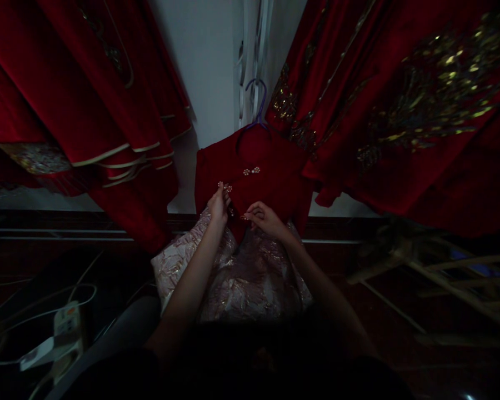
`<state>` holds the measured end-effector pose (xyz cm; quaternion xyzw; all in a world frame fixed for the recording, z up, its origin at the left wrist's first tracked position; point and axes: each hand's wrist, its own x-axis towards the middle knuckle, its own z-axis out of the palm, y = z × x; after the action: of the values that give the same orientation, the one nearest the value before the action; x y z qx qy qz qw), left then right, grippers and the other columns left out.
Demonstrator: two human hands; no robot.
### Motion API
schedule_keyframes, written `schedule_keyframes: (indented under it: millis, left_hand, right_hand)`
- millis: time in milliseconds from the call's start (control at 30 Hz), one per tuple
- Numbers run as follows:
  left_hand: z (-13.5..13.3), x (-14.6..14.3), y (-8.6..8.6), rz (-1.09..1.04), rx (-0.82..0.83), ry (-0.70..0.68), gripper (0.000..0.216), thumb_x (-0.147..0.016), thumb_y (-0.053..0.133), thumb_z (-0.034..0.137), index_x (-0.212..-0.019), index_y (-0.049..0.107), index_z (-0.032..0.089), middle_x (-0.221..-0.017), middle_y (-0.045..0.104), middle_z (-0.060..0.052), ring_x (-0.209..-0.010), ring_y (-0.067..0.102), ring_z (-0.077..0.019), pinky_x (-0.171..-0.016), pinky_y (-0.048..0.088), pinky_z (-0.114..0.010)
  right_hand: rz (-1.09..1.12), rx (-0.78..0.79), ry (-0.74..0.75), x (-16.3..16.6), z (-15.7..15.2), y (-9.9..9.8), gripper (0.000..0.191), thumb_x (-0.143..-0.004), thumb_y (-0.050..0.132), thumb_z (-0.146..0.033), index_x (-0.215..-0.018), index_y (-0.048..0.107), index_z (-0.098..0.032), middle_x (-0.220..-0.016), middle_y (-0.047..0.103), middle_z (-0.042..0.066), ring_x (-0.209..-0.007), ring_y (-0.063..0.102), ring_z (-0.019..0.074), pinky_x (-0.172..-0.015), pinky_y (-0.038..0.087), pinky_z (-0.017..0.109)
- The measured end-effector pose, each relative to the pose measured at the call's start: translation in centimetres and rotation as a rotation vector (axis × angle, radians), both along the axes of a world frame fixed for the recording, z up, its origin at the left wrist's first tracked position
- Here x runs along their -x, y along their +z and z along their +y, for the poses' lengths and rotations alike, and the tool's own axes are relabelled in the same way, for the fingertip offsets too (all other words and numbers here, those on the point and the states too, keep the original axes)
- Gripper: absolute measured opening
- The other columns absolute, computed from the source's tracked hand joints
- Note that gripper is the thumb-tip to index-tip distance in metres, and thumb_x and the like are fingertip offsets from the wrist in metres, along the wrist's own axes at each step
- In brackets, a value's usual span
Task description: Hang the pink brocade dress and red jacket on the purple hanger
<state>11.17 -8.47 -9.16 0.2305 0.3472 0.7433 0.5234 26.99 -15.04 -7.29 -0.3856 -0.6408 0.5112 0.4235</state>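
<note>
A red top [270,191] hangs in front of me on a purple hanger [259,105]. At its neck a pair of pearly flower-shaped fasteners [251,171] lies side by side. My left hand [219,205] is closed on the top's front edge, where more flower-shaped fasteners [225,188] stick out by the fingertips. Lower and to the right, my right hand [267,219] pinches a small ornamental button [245,217] at the opposite front edge. Below both hands spreads a shiny pinkish skirt [250,289]. Dim light hides the fine detail between the fingers.
Red garments with pale trim [125,122] hang at the left, and red garments with gold sequins [437,94] at the right. A power strip [68,328] with white cables lies low on the left. A wooden frame [433,272] stands at the lower right.
</note>
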Motion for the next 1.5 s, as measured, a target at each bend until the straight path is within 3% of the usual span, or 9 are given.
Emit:
schedule_keyframes:
  millis: [167, 367, 600, 833, 900, 1000, 1133, 1333, 1500]
  left_hand:
    - [0.0, 0.0, -0.3, 0.009, -0.015, 0.028, 0.03, -0.067, 0.076, 0.039, -0.083, 0.066, 0.016, -0.092, 0.072, -0.007, -0.084, 0.068, -0.0144, -0.081, 0.051, -0.029]
    - [-0.8, -0.4, 0.2, 0.089, 0.012, 0.017, 0.042, -0.068, 0.072, 0.053, -0.085, 0.067, 0.015, -0.091, 0.072, -0.008, -0.076, 0.067, -0.0129, -0.069, 0.05, -0.024]
    - [-0.5, -0.4, 0.0, 0.109, -0.005, 0.115, 0.037, -0.063, 0.077, 0.048, -0.074, 0.067, 0.013, -0.071, 0.069, -0.002, -0.058, 0.057, -0.0074, -0.057, 0.043, -0.02]
    - [0.1, -0.2, -0.4, 0.122, 0.005, 0.16, 0.028, -0.062, 0.078, 0.035, -0.08, 0.071, 0.014, -0.08, 0.072, -0.003, -0.068, 0.062, -0.0095, -0.07, 0.048, -0.023]
    - [0.0, -0.4, -0.2, 0.095, 0.005, 0.114, 0.028, -0.066, 0.075, 0.035, -0.085, 0.071, 0.015, -0.088, 0.073, -0.004, -0.074, 0.064, -0.011, -0.075, 0.049, -0.025]
    - [-0.1, -0.6, 0.6, 0.091, 0.007, -0.092, 0.03, -0.071, 0.072, 0.042, -0.087, 0.071, 0.016, -0.091, 0.073, -0.006, -0.079, 0.067, -0.0154, -0.079, 0.051, -0.03]
    - [0.1, -1.1, 2.6, 0.283, 0.048, -0.363, 0.041, -0.074, 0.067, 0.054, -0.086, 0.072, 0.015, -0.085, 0.073, -0.01, -0.082, 0.068, -0.0222, -0.078, 0.051, -0.034]
    - [1.9, -2.4, 5.9, 0.431, -0.103, -0.27, 0.034, -0.083, 0.061, 0.044, -0.081, 0.073, 0.011, -0.089, 0.073, -0.009, -0.092, 0.067, -0.0191, -0.094, 0.044, -0.03]
    - [3.2, -2.9, 6.0, 0.326, 0.001, -0.308, 0.028, -0.085, 0.061, 0.036, -0.077, 0.07, 0.011, -0.082, 0.073, -0.009, -0.079, 0.068, -0.0153, -0.089, 0.047, -0.03]
  right_hand:
    - [-0.012, 0.01, 0.005, 0.0, 0.0, -0.1, 0.03, -0.074, 0.068, -0.04, -0.088, 0.05, -0.02, -0.079, 0.059, -0.003, -0.056, 0.056, 0.0065, -0.045, 0.05, 0.019]
    - [-0.013, 0.021, 0.021, 0.2, 0.0, -0.2, 0.031, -0.074, 0.068, -0.04, -0.089, 0.049, -0.02, -0.079, 0.059, -0.003, -0.056, 0.056, 0.0067, -0.046, 0.05, 0.019]
    - [-0.022, 0.032, 0.014, 0.3, 0.0, -0.4, 0.032, -0.073, 0.069, -0.04, -0.088, 0.049, -0.02, -0.076, 0.059, -0.004, -0.052, 0.055, 0.0059, -0.044, 0.049, 0.018]
    - [-0.022, 0.038, 0.015, 0.3, 0.0, -0.2, 0.031, -0.074, 0.069, -0.039, -0.089, 0.049, -0.02, -0.077, 0.061, -0.003, -0.054, 0.056, 0.0065, -0.044, 0.049, 0.018]
    - [-0.021, 0.033, 0.024, 0.1, 0.0, -0.3, 0.03, -0.074, 0.069, -0.038, -0.089, 0.05, -0.02, -0.078, 0.062, -0.003, -0.056, 0.056, 0.007, -0.046, 0.05, 0.019]
    - [-0.053, 0.029, 0.083, -0.4, 0.1, -0.3, 0.03, -0.075, 0.069, -0.039, -0.09, 0.051, -0.02, -0.08, 0.063, -0.001, -0.06, 0.057, 0.0081, -0.049, 0.051, 0.019]
    - [-0.148, 0.04, 0.212, -1.3, 0.0, 0.1, 0.03, -0.076, 0.069, -0.041, -0.089, 0.053, -0.018, -0.078, 0.064, 0.0, -0.06, 0.057, 0.0086, -0.051, 0.049, 0.02]
    - [-0.232, 0.041, 0.306, -2.5, -0.4, 1.6, 0.031, -0.075, 0.07, -0.042, -0.086, 0.056, -0.017, -0.076, 0.067, 0.001, -0.062, 0.059, 0.0105, -0.055, 0.049, 0.022]
    - [-0.254, 0.071, 0.346, -3.4, -0.7, 2.8, 0.033, -0.076, 0.069, -0.044, -0.089, 0.055, -0.017, -0.079, 0.066, 0.001, -0.063, 0.06, 0.0102, -0.058, 0.05, 0.024]
